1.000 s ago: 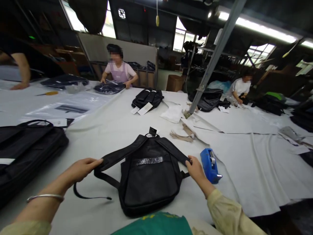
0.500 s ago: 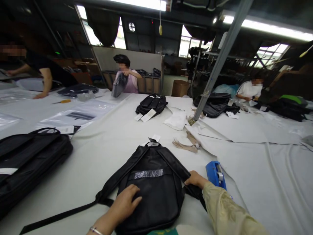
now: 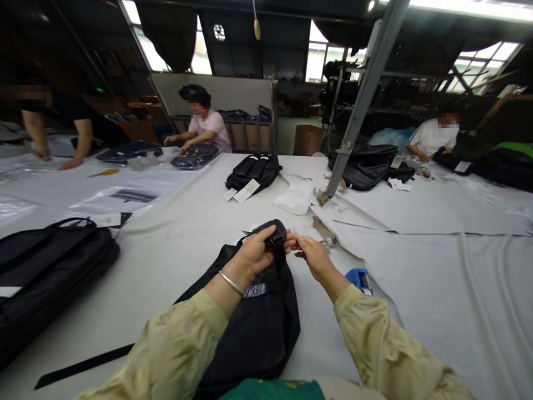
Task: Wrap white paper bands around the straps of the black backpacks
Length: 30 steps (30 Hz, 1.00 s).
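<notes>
We find the black backpack (image 3: 258, 339) lying on the white-covered table (image 3: 154, 278) directly in front of us, partly hidden by the left forearm. A shiny strip (image 3: 255, 290) sits across its back panel. The body looks soft and slack, so we judge it fairly light, apt to sag if lifted by one corner, and not fragile. The smooth dark fabric may slide a little on the table.

Above the pack, the left hand (image 3: 253, 253) wraps its fingers and thumb around a bunched shoulder strap (image 3: 268, 226) with a hard-looking buckle (image 3: 276, 238). The padding probably springs back when loosened, so a full grip around the bundle suits it better than a fingertip hold; the buckle offers a stiff spot to press a thumb against. The right hand (image 3: 314, 256) has its fingertips drawn together, meeting the left fingers beside the buckle; we cannot tell whether something thin lies between them.

Outward, a loose webbing end (image 3: 83, 365) trails past the left sleeve, where it could snag. Tan strips (image 3: 323, 229) lie just beyond the right hand, and a blue tape dispenser (image 3: 358, 279) stands beside the right wrist. Another black bag (image 3: 54, 272) rests well off to our left.
</notes>
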### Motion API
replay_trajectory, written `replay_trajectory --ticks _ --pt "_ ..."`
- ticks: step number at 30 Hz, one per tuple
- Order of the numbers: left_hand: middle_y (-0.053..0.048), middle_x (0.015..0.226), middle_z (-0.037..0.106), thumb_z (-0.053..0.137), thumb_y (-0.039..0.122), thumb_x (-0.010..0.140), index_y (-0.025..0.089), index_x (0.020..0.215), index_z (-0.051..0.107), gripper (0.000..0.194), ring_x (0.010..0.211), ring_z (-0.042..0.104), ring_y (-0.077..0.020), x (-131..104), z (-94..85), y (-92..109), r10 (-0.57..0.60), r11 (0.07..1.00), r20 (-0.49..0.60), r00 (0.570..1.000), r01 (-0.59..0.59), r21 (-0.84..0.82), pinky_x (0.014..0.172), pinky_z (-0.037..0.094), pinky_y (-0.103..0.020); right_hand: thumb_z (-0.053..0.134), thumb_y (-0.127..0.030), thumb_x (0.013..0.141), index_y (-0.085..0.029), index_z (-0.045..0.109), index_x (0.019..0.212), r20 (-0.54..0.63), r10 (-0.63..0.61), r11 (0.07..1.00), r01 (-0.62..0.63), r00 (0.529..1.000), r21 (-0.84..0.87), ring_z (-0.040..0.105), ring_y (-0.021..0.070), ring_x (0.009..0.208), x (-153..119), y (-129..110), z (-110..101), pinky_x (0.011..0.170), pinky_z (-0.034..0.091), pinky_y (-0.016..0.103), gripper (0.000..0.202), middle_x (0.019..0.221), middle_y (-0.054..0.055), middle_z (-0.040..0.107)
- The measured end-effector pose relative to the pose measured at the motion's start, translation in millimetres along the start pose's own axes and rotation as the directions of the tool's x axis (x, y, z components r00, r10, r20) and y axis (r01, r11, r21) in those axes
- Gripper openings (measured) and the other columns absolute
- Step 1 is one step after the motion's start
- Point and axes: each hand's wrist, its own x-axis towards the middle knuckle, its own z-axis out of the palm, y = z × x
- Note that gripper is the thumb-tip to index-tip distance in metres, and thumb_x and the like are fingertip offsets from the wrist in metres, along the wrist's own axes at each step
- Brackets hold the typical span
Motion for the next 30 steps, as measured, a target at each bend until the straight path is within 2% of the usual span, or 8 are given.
replay_trajectory --ticks 4,8,11,13,17,24,28,30 --pt "-0.022 0.103 0.072 0.054 0.026 0.088 0.002 0.101 0.067 0.030 0.088 0.071 -0.0239 14 -4.5 30 0.073 0.997 -0.069 0.995 -0.071 0.025 0.073 0.059 -0.032 0.057 -0.057 0.083 -0.016 0.066 0.108 0.113 0.052 0.994 -0.040 0.992 -0.105 0.063 0.0183 0.083 -14 23 0 0.071 0.047 0.030 0.049 0.094 0.008 0.069" --pt "-0.022 0.100 0.072 0.051 0.026 0.090 0.002 0.103 0.064 0.030 0.085 0.071 -0.0237 24 -3.1 31 0.072 0.997 -0.084 0.994 -0.073 -0.010 0.069 0.060 -0.031 0.064 -0.043 0.079 -0.017 0.070 0.083 0.099 -0.133 0.893 0.163 0.986 -0.420 0.056 0.0154 0.069 -10 19 13 0.067 0.044 0.029 0.027 0.071 0.001 0.064" --pt "-0.021 0.094 0.072 0.045 0.033 0.094 0.002 0.106 0.061 0.036 0.078 0.071 -0.0222 32 -1.3 27 0.074 0.993 -0.139 0.988 -0.086 -0.081 0.063 0.059 -0.031 0.059 -0.036 0.082 -0.018 0.060 0.068 0.059 -0.206 0.799 0.203 0.977 -0.567 0.052 0.0131 0.061 -5 11 14 0.063 0.042 0.027 0.023 0.062 -0.001 0.059" --pt "-0.020 0.093 0.072 0.043 0.038 0.095 0.005 0.109 0.060 0.039 0.076 0.071 -0.0224 38 -2.7 24 0.079 0.988 -0.188 0.979 -0.102 -0.117 0.060 0.059 -0.032 0.052 -0.036 0.086 -0.019 0.053 0.072 0.084 -0.114 0.858 0.141 0.990 -0.494 0.052 0.0113 0.055 -9 11 13 0.057 0.042 0.025 0.022 0.061 -0.003 0.058" --pt "-0.018 0.085 0.072 0.045 0.035 0.096 0.005 0.109 0.058 0.035 0.068 0.071 -0.0221 55 -15.5 9 0.084 0.991 -0.357 0.930 -0.114 -0.066 0.052 0.057 -0.029 0.043 -0.042 0.090 -0.022 0.045 0.079 0.080 0.166 0.959 -0.142 0.983 -0.246 0.039 0.0083 0.034 -34 27 19 0.039 0.031 0.020 0.023 0.046 -0.010 0.043" --pt "-0.015 0.071 0.070 0.041 0.025 0.098 0.001 0.111 0.054 0.031 0.057 0.068 -0.0168 80 -61.5 -29 0.079 0.996 -0.553 0.830 -0.045 0.076 0.048 0.053 -0.023 0.048 -0.048 0.086 -0.023 0.045 0.073 -0.059 0.246 0.925 -0.252 0.968 -0.283 0.037 0.0096 0.035 -96 65 20 0.038 0.029 0.022 0.028 0.042 -0.010 0.037" --pt "-0.016 0.074 0.071 0.045 0.025 0.096 0.000 0.107 0.057 0.030 0.062 0.069 -0.0189 77 -64.1 -26 0.072 0.996 -0.517 0.853 -0.032 0.086 0.050 0.054 -0.024 0.048 -0.048 0.084 -0.023 0.044 0.077 0.053 0.380 0.896 -0.353 0.924 -0.269 0.044 0.0118 0.039 -105 88 4 0.042 0.035 0.024 0.025 0.047 -0.007 0.049" --pt "-0.018 0.076 0.072 0.049 0.028 0.094 0.001 0.105 0.059 0.030 0.067 0.071 -0.0218 69 -54.6 -15 0.060 0.996 -0.441 0.896 -0.022 0.092 0.051 0.056 -0.026 0.057 -0.044 0.078 -0.022 0.047 0.074 0.075 0.299 0.909 -0.259 0.951 -0.327 0.057 0.0152 0.058 -95 98 -5 0.057 0.046 0.029 0.024 0.064 0.000 0.061"
